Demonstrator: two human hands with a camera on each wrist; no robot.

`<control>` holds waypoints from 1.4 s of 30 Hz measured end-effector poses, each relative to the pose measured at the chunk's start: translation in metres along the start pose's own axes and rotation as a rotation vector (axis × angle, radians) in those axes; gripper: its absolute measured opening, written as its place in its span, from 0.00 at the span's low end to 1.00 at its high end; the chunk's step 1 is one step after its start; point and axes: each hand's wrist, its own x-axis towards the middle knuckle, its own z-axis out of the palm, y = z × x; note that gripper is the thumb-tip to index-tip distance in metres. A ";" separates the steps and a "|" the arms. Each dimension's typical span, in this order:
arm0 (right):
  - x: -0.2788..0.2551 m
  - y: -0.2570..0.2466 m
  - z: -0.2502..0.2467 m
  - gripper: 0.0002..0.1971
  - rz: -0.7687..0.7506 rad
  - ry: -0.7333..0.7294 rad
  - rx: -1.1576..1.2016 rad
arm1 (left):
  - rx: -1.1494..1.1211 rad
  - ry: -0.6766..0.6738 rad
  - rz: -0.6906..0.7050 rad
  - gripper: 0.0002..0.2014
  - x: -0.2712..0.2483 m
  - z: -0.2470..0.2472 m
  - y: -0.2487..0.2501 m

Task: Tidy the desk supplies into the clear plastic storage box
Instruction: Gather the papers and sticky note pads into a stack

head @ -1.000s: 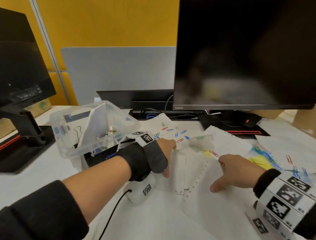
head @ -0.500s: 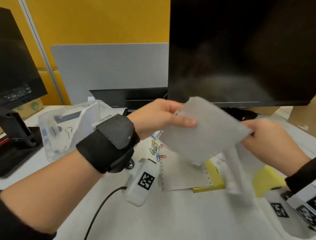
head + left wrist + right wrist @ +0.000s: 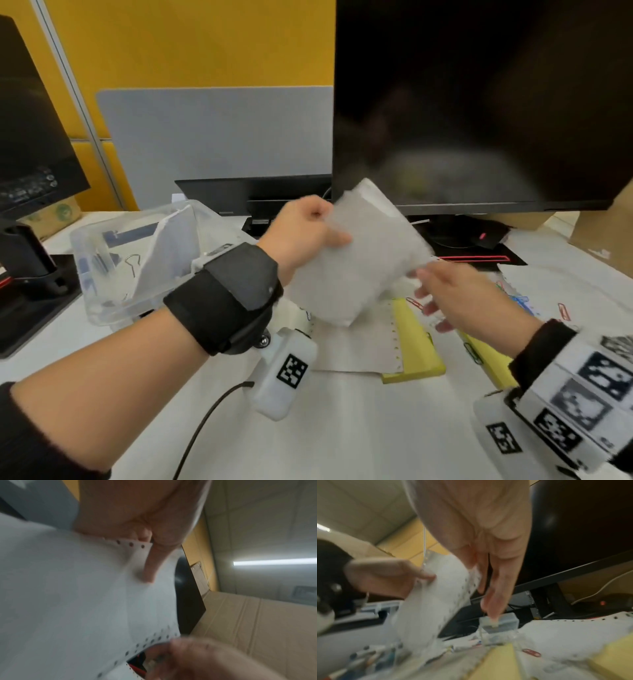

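Observation:
My left hand (image 3: 318,233) pinches a folded white sheet of perforated paper (image 3: 356,260) and holds it up above the desk; the thumb (image 3: 149,568) lies on its face. My right hand (image 3: 445,294) hovers just below and right of the sheet's corner with straight fingers (image 3: 496,591) and holds nothing. The clear plastic storage box (image 3: 85,246) stands to the left, with folded paper and a binder clip in it. Yellow sticky pads (image 3: 416,346) and loose coloured paper clips (image 3: 520,301) lie on white paper under my hands. A small clear case (image 3: 500,622) sits below the right fingertips.
A large black monitor (image 3: 479,102) rises close behind the hands. A second monitor on its stand (image 3: 30,260) is at the far left. A cardboard box (image 3: 603,236) sits at the right edge. A black cable (image 3: 205,425) trails from the left wrist.
Both hands lifted the folded sheet off the desk. Since half a second ago my right hand has let go of its corner and dropped lower; the left hand keeps the sheet.

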 end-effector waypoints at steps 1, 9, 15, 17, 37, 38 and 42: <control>0.004 0.004 0.006 0.18 0.072 -0.062 -0.107 | -0.046 0.067 -0.005 0.11 0.002 -0.005 0.001; 0.015 0.017 0.043 0.49 0.139 -0.272 -0.627 | -0.188 0.139 -0.063 0.25 0.001 -0.020 -0.003; 0.012 0.019 0.027 0.22 0.112 -0.311 -0.449 | -0.159 -0.038 -0.138 0.21 -0.006 -0.022 -0.016; 0.009 0.023 0.019 0.18 0.140 -0.291 -0.328 | -0.094 -0.106 -0.133 0.19 -0.009 -0.022 -0.017; 0.025 0.039 -0.029 0.18 -0.126 0.155 -0.234 | 0.846 -0.093 0.567 0.10 -0.010 0.012 -0.005; 0.028 0.048 -0.029 0.20 -0.065 0.101 -0.345 | 0.828 -0.041 0.600 0.10 -0.010 0.010 -0.008; 0.034 0.065 -0.028 0.38 0.047 -0.052 -0.516 | 0.689 0.083 0.764 0.12 -0.016 0.008 -0.025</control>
